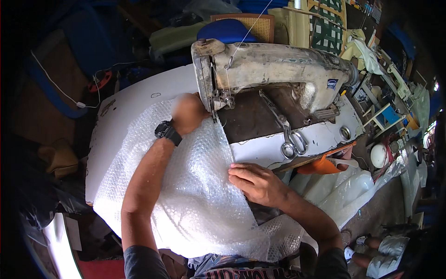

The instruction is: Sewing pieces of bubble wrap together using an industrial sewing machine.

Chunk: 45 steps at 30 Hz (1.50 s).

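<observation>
Mid-frame, our right hand (258,184) pinches the bubble wrap (200,162), its edge running up-left to the presser foot (214,117) beside our left hand (189,114), whose grip we cannot tell.

Metal scissors (284,122) lie on the white table (139,90), with a metal ring (340,133) to the right of their handles. Beside the near edge hangs something orange (319,166). Behind stand a blue seat (224,30), a woven cane panel (261,28) and a frame with green straps (328,29). A red reel (100,82) sits at far left; a person's light shorts (390,251) show at lower right.
</observation>
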Each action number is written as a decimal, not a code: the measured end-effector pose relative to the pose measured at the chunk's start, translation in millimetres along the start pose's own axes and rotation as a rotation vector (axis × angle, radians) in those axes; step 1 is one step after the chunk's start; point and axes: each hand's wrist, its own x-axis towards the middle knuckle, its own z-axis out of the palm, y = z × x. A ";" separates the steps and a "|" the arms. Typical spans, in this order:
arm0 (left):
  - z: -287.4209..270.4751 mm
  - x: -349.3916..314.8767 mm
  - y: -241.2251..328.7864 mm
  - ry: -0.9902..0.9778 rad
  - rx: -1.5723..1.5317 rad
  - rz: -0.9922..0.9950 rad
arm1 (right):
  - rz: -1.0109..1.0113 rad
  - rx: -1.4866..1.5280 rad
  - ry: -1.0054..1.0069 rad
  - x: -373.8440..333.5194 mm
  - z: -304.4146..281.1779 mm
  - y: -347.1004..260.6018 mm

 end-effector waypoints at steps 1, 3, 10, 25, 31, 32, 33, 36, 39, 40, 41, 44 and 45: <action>-0.4 2.8 7.1 -0.009 -0.030 0.027 | 0.011 -0.008 -0.022 -1.6 -2.7 0.9; -2.1 0.8 10.5 0.022 0.056 0.101 | 0.021 0.012 -0.048 0.9 -7.0 -0.3; -5.8 6.8 -1.1 0.098 0.350 0.243 | 0.026 0.010 -0.066 12.8 -5.1 4.8; -22.3 44.8 -55.9 0.073 0.529 0.145 | 0.085 0.034 -0.091 62.4 8.9 67.8; -19.9 60.9 -70.5 0.027 0.592 0.138 | 0.136 0.001 -0.129 72.2 11.8 83.3; -22.4 62.9 -71.9 0.020 0.601 0.129 | 0.151 -0.005 -0.130 73.4 11.5 83.6; -20.2 65.7 -76.0 0.074 0.610 0.151 | 0.164 -0.010 -0.131 74.9 11.2 83.9; -19.2 63.9 -88.0 0.116 0.634 0.159 | 0.183 -0.030 -0.152 81.3 10.7 82.4; -23.7 58.5 -92.0 0.015 0.587 0.057 | 0.128 -0.036 -0.098 86.7 16.6 83.8; -26.8 53.1 -90.1 -0.002 0.570 0.006 | 0.122 -0.017 -0.088 89.4 16.4 81.3; -31.2 46.8 -81.9 0.063 0.520 -0.062 | 0.126 -0.012 -0.081 88.4 16.2 81.5; -59.0 0.3 -47.5 0.214 0.485 -0.155 | 0.129 0.001 -0.049 80.8 16.0 88.8; -82.2 -29.7 -27.9 0.177 0.455 -0.175 | 0.129 -0.002 -0.041 81.1 15.1 87.3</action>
